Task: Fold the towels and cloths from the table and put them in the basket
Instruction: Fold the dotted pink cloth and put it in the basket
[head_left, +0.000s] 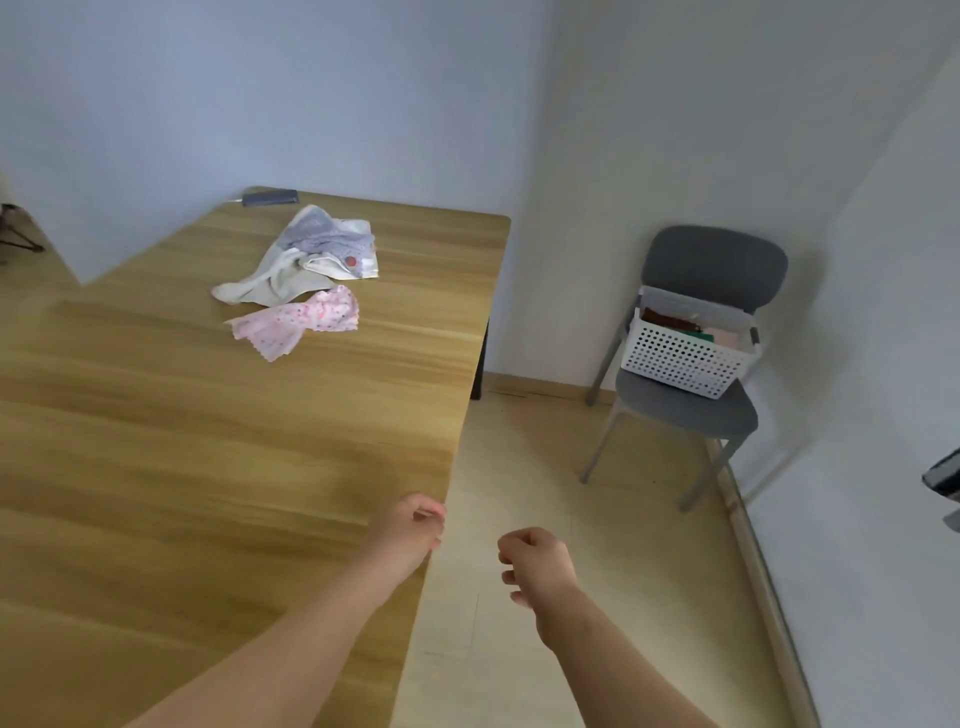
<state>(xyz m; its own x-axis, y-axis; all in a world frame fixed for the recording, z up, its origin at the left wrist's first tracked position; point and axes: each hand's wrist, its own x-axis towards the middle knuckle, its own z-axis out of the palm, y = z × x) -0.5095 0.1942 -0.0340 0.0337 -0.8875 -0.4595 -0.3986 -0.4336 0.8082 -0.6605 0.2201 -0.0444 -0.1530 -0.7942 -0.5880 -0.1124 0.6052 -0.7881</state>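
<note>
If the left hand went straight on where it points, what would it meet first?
The left hand clears the table edge, then open floor; the chair with the basket probably comes first, depth unclear.

**My count of the things here**

I count one light wooden table (208, 467). The loose cloths on it are three: one pink cloth with small flowers (301, 319), one cream-white towel (270, 283) and one grey-lilac cloth (322, 236). There is also one dark grey flat box (270, 198). I see one grey padded chair (714, 260) and one white plastic basket with round holes (680, 358). In the basket I can tell three folded pieces: one brown (667, 319), one green (698, 336), one pale pink (727, 338). My hands are two: my left hand (410, 525) and my right hand (537, 564).
</note>
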